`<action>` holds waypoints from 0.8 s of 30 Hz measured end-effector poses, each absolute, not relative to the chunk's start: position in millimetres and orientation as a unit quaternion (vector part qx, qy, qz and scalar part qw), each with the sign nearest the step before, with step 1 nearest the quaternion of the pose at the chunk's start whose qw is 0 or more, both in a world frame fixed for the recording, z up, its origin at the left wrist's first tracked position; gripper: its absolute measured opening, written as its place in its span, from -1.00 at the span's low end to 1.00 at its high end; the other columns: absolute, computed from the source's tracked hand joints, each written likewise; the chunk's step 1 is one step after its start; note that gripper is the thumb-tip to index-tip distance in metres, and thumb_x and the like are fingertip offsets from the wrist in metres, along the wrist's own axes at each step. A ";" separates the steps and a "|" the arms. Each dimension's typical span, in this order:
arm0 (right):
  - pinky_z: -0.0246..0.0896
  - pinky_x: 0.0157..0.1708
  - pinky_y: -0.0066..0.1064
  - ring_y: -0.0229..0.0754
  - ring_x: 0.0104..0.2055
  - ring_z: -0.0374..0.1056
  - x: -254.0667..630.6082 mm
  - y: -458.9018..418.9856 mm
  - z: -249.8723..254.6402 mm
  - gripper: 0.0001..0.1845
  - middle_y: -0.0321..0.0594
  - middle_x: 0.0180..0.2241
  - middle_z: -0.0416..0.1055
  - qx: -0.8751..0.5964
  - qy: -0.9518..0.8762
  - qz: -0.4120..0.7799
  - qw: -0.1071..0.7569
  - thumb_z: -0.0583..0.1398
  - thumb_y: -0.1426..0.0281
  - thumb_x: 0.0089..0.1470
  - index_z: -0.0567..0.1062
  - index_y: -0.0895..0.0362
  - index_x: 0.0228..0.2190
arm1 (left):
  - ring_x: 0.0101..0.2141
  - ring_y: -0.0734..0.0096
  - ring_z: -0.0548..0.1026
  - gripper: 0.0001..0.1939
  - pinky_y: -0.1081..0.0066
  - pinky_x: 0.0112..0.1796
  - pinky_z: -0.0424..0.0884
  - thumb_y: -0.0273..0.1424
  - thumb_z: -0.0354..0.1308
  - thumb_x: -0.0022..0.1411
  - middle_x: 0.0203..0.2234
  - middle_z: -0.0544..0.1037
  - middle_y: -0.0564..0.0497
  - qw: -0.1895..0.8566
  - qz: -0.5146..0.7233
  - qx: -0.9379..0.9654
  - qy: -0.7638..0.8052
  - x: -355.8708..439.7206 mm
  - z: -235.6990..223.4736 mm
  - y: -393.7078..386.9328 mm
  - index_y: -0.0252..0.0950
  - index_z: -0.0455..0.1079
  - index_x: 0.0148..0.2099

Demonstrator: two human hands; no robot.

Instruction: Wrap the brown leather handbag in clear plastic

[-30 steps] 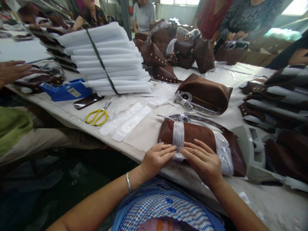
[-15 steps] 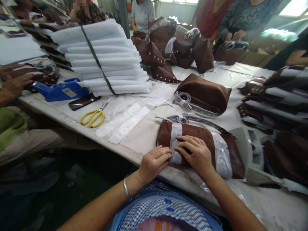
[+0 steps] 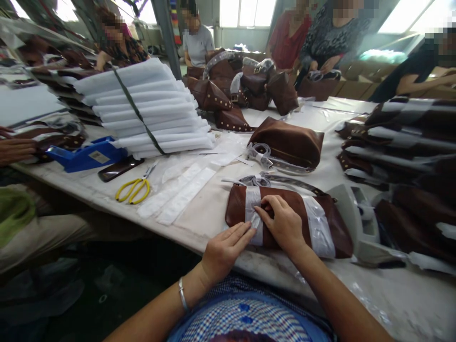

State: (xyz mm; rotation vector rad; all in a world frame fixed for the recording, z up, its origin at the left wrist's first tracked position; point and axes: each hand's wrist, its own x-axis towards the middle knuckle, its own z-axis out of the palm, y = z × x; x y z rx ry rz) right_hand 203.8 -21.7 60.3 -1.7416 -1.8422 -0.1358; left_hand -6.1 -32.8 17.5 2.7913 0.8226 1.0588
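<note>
A brown leather handbag (image 3: 235,206) lies flat in front of me, with two white wrapping strips around its body. My left hand (image 3: 226,247) lies with its fingers stretched out, their tips pressing the lower part of the left-hand strip (image 3: 253,195). On that same strip, my right hand (image 3: 281,221) has its fingers curled in, thumb and forefinger pinching at the strip's surface. The right-hand strip (image 3: 318,228) is untouched. Behind the bag's top edge rests its strap (image 3: 295,183), partly wrapped in clear plastic.
A grey tape dispenser (image 3: 356,213) stands right of the bag. Another brown bag (image 3: 288,142) lies behind. To the left are yellow-handled scissors (image 3: 133,190), a phone (image 3: 121,168), a blue dispenser (image 3: 89,154) and a tied white stack (image 3: 142,104). Bags pile up right (image 3: 402,137). Several people work around.
My right hand has gone from fingers spread over the strip to a curled pinch on it. My left hand stays at the strip's lower part. The camera view has tilted up.
</note>
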 end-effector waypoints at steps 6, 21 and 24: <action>0.39 -0.14 -0.29 -0.11 -0.13 0.47 218.4 -30.3 68.0 -0.88 -0.22 -0.10 0.52 -0.626 -0.703 -0.013 0.337 0.18 0.32 0.24 0.48 0.05 -0.18 | 0.09 0.28 0.49 -0.51 0.29 0.04 0.57 -0.56 0.04 0.36 0.15 0.45 0.00 0.040 0.331 0.889 0.313 -0.9 17.4 -38.2 -0.24 0.23 0.31; 0.02 0.27 0.25 0.23 0.41 -0.15 219.3 -73.0 58.5 -0.40 -0.05 0.38 -0.02 -0.545 -0.819 -0.097 0.152 0.18 0.05 0.21 0.33 -0.04 0.22 | 0.04 0.28 0.53 -0.53 0.33 0.00 0.58 -0.55 0.04 0.36 0.14 0.47 -0.04 0.034 0.342 0.886 0.310 -0.8 18.8 -37.2 -0.26 0.26 0.29; 0.03 0.25 0.25 0.23 0.41 -0.14 219.2 -68.4 52.5 -0.41 -0.04 0.38 -0.02 -0.563 -0.805 -0.101 0.159 0.19 0.08 0.21 0.32 -0.08 0.22 | 0.10 0.30 0.49 -0.52 0.33 0.04 0.55 -0.54 0.06 0.37 0.20 0.39 -0.01 0.004 0.356 0.891 0.282 -2.7 16.7 -35.9 -0.20 0.26 0.29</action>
